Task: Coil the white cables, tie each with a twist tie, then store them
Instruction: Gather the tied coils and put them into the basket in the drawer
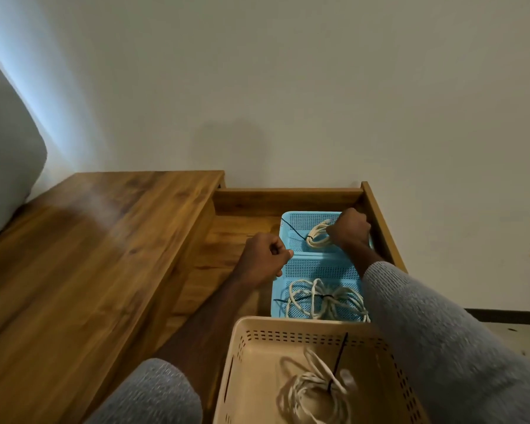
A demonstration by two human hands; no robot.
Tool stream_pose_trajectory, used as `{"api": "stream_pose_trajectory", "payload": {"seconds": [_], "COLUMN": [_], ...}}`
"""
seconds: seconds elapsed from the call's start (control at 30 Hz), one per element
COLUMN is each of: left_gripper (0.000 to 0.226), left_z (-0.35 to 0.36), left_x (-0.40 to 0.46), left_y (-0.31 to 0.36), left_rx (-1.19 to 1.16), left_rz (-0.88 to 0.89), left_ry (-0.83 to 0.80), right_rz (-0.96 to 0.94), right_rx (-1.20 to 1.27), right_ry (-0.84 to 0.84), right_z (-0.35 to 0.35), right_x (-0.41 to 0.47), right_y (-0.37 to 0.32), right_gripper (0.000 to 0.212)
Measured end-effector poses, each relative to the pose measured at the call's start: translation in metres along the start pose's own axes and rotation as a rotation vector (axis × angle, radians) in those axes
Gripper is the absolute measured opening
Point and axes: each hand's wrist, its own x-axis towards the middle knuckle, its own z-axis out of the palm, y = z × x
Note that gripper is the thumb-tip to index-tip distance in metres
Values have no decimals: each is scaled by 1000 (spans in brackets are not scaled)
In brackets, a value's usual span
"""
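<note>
White coiled cable point(318, 237) gripped by right hand point(349, 229), part hidden; left hand point(265, 255) fisted on blue basket point(318, 264) rim, contents unclear; beige basket point(257, 347) cropped

Wooden drawer point(288, 197) holds blue basket point(318, 264), beige basket point(257, 347) nearer.

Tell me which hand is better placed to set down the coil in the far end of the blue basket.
Right. The right hand already grips that coiled cable over the blue basket; the left hand sits fisted at its rim.
</note>
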Motion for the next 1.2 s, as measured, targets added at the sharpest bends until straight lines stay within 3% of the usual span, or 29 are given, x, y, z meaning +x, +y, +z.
{"api": "stream_pose_trajectory", "payload": {"seconds": [0.2, 0.3, 0.43, 0.5, 0.57, 0.7, 0.9, 1.03, 1.2], "left_gripper": [21, 23, 25, 22, 35, 60, 49, 40, 48], "left_z": [15, 24, 45, 62, 85, 129, 148, 141, 116], "left_x": [-6, -9, -19, -30, -45, -70, -83, -84, -91], "left_y": [12, 24, 60, 82, 106, 144, 151, 146, 133], "left_rx": [55, 87, 172, 205, 268, 529, 849, 846, 862], "left_rz": [63, 114, 227, 313, 392, 582, 619, 585, 538], "left_ry": [-10, -41, -71, -101, -179, -324, -437, -435, -469], "right_rz": [-61, -170, -332, -350, -305, -221, -324, -343, -379], "right_rx": [-86, -58, 255, 454, 623, 750, 913, 922, 888], "right_ry": [-101, -93, -4, 57, 83, -95, -506, -536, -576], "right_z": [-9, -29, -82, -106, -119, -115, -95, -88, -67], "right_x": [-4, -5, -23, -39, -55, -87, -130, -130, -132], "right_y": [10, 14, 42, 71, 113, 193, 217, 212, 196], "right_gripper": [47, 32, 8, 5, 11, 20, 34, 34, 42]}}
